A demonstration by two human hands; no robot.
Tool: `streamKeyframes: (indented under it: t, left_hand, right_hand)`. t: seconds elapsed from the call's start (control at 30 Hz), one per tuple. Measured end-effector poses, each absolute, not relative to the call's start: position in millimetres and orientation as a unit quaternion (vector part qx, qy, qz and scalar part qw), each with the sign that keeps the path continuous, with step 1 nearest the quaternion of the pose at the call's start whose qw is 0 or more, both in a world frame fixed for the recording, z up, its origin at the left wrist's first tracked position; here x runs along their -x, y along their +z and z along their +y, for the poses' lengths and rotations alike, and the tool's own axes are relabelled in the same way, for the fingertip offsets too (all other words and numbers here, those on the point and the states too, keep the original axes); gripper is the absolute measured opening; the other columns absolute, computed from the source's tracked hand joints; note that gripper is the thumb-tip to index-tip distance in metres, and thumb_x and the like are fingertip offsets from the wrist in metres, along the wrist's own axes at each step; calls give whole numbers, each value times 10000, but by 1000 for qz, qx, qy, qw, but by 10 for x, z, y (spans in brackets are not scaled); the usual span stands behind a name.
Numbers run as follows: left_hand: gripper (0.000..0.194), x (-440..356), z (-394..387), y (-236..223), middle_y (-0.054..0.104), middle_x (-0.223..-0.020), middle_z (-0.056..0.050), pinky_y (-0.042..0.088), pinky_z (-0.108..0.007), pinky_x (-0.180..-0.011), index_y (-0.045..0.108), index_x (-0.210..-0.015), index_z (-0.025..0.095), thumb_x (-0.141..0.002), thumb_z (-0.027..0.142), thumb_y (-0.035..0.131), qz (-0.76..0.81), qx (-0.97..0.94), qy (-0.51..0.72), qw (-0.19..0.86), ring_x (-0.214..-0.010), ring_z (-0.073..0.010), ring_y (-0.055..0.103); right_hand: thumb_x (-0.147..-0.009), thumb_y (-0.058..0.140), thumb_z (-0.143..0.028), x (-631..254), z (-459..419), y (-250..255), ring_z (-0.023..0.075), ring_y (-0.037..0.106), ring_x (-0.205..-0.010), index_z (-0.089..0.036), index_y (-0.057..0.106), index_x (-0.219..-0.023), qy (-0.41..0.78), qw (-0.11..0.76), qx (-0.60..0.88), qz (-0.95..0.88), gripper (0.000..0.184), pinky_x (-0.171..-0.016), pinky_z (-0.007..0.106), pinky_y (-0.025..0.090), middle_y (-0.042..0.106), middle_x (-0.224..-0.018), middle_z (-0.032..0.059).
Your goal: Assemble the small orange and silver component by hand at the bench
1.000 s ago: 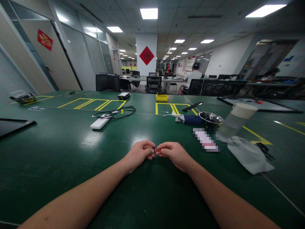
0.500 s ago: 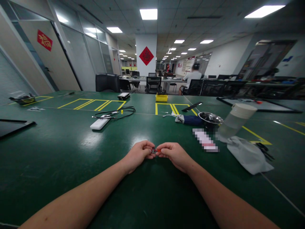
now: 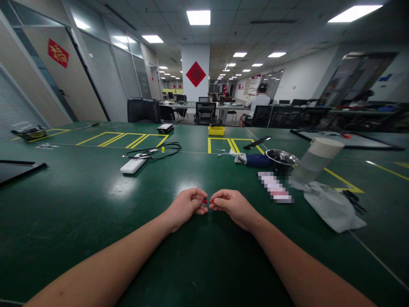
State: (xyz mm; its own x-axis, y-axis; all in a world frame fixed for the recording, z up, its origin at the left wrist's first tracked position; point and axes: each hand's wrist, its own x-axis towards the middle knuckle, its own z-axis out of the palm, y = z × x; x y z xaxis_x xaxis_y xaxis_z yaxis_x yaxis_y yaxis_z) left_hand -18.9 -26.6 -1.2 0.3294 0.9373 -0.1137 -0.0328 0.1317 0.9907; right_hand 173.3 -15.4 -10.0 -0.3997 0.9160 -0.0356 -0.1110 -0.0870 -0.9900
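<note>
Over the near middle of the green table (image 3: 96,221), my two hands face each other, a narrow gap between their fingertips. My left hand (image 3: 187,207) is closed in a pinch on a small red and dark piece (image 3: 205,200). Between the thumb and fingers of my right hand (image 3: 233,207) is a small orange-red piece (image 3: 212,201), mostly covered by the fingertips. Both pieces are too small to tell their kind. They are apart from each other.
Left of centre lie a white power bank (image 3: 134,164) and a black cable (image 3: 166,147). To the right are a metal bowl (image 3: 281,158), a pixelated flat item (image 3: 275,187), a translucent bottle (image 3: 315,160) and a grey pouch (image 3: 332,209). A person (image 3: 258,102) sits beyond the table.
The fingertips have moved slightly apart, and the two small pieces now show a gap between them. More red shows on the piece in my left hand. The table items lie as before.
</note>
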Motion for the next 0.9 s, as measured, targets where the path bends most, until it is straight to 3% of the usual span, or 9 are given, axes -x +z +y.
streamKeyframes:
  t: [0.37, 0.7, 0.9]
  left_hand:
    - [273, 203, -254, -31, 652, -853, -71, 556, -223, -670, 588, -970, 127, -736, 22, 494, 404, -488, 407, 658, -720, -131, 678]
    - [289, 208, -267, -7, 645, -900, -82, 540, -235, -674, 593, -982, 124, -712, 41, 529, 398, -489, 414, 656, -727, -134, 669]
    - [302, 214, -274, 2, 636, -914, -81, 522, -239, -679, 595, -992, 129, -704, 57, 540, 410, -513, 401, 639, -731, -129, 653]
  right_hand:
    - [-819, 620, -380, -1741, -151, -63, 212, 668, -818, -87, 684, -893, 691, 399, 346, -494, 309, -797, 364, 486, 698, -854, 136]
    - [-716, 685, -212, -1723, -173, -55, 218, 673, -846, -106, 699, -900, 661, 392, 371, -522, 213, -841, 381, 489, 700, -869, 106]
    - [-702, 681, -196, -1720, -180, -43, 205, 668, -846, -106, 702, -907, 654, 390, 373, -530, 225, -822, 362, 493, 699, -871, 101]
